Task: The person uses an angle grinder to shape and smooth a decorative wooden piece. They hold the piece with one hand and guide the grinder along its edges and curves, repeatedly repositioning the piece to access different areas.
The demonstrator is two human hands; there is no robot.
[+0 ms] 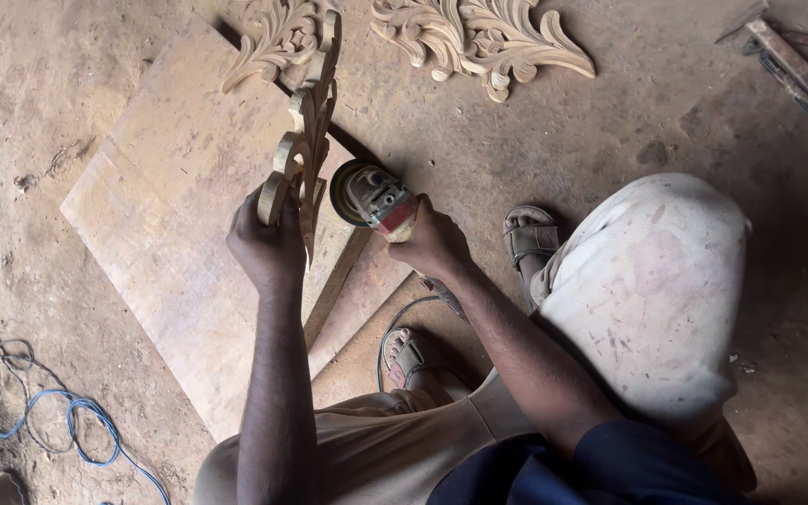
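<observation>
A flat wooden board lay on the dusty floor and carried the work. Beyond the board's far edge, 2 finished leaf carvings rested on the floor: 1 overlapping the far corner, the other well apart to its right. A blue cable coiled on the floor off the board's left side, and a red-and-grey bar lay at the far right. A thin wooden strip ran across the board's near right edge, under the tool. The person's sandalled feet sat just beside that edge.

The carved wooden piece stood on edge over the board's right part, pale, scrolled and pierced, its lower curls hidden by the left hand, whose fingers were wrapped tight around it. The right hand was clenched around the body of an angle grinder, whose disc sat right against the carving's lower right edge; actual contact could not be told.
</observation>
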